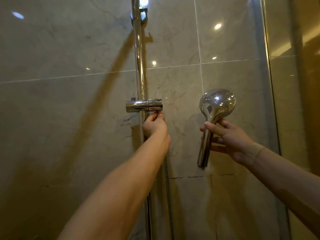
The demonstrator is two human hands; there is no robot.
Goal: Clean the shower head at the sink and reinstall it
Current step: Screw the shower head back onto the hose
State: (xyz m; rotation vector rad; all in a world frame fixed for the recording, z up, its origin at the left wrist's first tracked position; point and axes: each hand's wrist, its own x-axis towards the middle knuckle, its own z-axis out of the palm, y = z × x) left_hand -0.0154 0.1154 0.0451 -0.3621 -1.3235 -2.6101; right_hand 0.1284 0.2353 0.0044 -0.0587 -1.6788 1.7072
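Observation:
A chrome shower head (216, 104) with a round face and a long handle is held upright by my right hand (228, 137), which grips the handle just below the head. It hangs free, to the right of the chrome slider bracket (143, 106) on the vertical rail (140, 58). My left hand (154, 124) reaches up under the bracket's right end and pinches the end of the metal hose (168, 187), which runs down from that hand along the rail.
Beige marble tiles (69, 118) cover the wall behind the rail. A glass shower panel (273, 101) stands at the right, close to the shower head. The rail's upper wall mount (141, 14) is at the top.

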